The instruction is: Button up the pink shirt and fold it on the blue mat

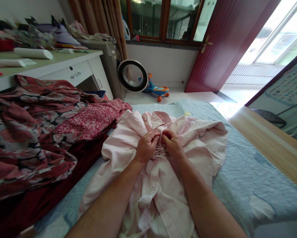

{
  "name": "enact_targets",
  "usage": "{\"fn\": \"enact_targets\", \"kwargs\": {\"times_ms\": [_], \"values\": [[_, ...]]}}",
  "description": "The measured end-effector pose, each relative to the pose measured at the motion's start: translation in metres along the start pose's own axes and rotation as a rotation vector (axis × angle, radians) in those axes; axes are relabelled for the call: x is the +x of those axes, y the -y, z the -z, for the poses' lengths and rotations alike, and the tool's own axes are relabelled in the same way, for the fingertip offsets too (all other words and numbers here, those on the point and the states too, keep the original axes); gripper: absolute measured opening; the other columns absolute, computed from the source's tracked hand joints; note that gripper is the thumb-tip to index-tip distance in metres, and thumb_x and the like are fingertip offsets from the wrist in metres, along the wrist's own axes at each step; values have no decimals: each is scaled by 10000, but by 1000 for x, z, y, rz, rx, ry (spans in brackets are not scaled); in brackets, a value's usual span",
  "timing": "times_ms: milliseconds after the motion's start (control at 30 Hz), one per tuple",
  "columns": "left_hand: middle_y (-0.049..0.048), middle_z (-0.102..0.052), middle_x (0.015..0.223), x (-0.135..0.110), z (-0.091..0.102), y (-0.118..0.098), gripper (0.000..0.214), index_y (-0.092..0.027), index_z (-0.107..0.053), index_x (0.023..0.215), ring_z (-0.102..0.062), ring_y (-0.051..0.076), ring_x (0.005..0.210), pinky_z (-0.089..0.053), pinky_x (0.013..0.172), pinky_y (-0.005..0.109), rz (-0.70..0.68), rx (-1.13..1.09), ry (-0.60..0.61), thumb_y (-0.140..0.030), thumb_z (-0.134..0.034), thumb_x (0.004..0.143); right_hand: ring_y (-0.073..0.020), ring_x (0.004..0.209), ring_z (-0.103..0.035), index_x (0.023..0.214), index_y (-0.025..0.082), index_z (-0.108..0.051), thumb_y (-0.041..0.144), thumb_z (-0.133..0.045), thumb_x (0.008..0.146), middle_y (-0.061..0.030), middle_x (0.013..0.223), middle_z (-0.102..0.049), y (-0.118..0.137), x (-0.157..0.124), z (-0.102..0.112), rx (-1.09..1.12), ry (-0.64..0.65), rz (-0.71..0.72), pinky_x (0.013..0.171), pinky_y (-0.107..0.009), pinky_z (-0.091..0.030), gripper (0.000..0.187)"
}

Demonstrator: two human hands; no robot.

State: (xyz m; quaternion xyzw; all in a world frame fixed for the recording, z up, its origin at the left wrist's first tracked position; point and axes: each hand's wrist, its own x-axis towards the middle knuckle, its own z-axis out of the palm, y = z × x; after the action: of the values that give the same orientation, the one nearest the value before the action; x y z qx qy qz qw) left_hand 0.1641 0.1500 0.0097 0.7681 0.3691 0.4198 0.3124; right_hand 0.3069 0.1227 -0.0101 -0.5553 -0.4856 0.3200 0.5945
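A pale pink buttoned shirt (128,142) lies spread on a light blue quilted bed (247,172), collar away from me. My left hand (146,147) and my right hand (172,143) meet at the shirt's front placket just below the collar. Both have fingers pinched on the fabric there, thumbs close together. White buttons run down the placket toward me between my forearms.
A heap of red floral clothes (31,132) and a dark red cloth (71,165) cover the bed's left side. Behind stand a cluttered white desk (64,62), a washing machine (132,76), a toy ride-on (157,90), a dark red door (225,43) and a wooden bed edge (272,145).
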Motion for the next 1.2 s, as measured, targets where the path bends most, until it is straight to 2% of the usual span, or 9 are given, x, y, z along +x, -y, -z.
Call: {"fn": "enact_targets", "kwargs": {"times_ms": [233,400,633,900,1033,1200], "values": [[23,-702,881,0,0,5,152,-201,-716,915,-644,147,827,-501,781,252,-25,17,-64,-135,-589,864,-106,576,-460,783,210,-591,245,-579,769,49,646,-536,3,-3,-2,62,84,-32,524,-206,-370,39],[22,-657,908,1,1,4,106,-189,-696,854,-624,125,795,-503,720,221,35,-28,-70,-124,-616,830,-103,574,-443,767,216,-552,261,-582,770,58,644,-488,2,-3,-3,72,109,-34,516,-202,-358,55],[10,-648,854,3,3,6,55,-180,-665,822,-613,125,776,-496,723,223,51,-58,-51,-138,-630,823,-99,525,-441,964,249,-462,276,-562,782,86,655,-527,3,-3,-4,57,104,-32,496,-193,-344,209],[11,-631,843,2,5,6,86,-172,-654,830,-596,128,773,-475,723,230,7,30,1,-95,-625,804,-103,543,-448,1030,243,-391,205,-513,763,103,642,-493,15,-7,-3,-79,136,50,534,-205,-356,296],[12,-624,844,2,5,4,110,-175,-656,844,-588,139,794,-464,736,242,-36,70,22,-81,-613,807,-100,519,-386,1037,243,-387,224,-535,793,120,604,-404,12,-7,-4,-119,118,83,510,-203,-309,285],[17,-628,843,2,5,4,76,-175,-662,853,-592,149,806,-471,747,254,-39,68,35,-115,-626,823,-101,528,-374,1047,241,-396,173,-504,793,117,597,-396,5,-5,-4,-172,106,110,517,-203,-294,284]]}}
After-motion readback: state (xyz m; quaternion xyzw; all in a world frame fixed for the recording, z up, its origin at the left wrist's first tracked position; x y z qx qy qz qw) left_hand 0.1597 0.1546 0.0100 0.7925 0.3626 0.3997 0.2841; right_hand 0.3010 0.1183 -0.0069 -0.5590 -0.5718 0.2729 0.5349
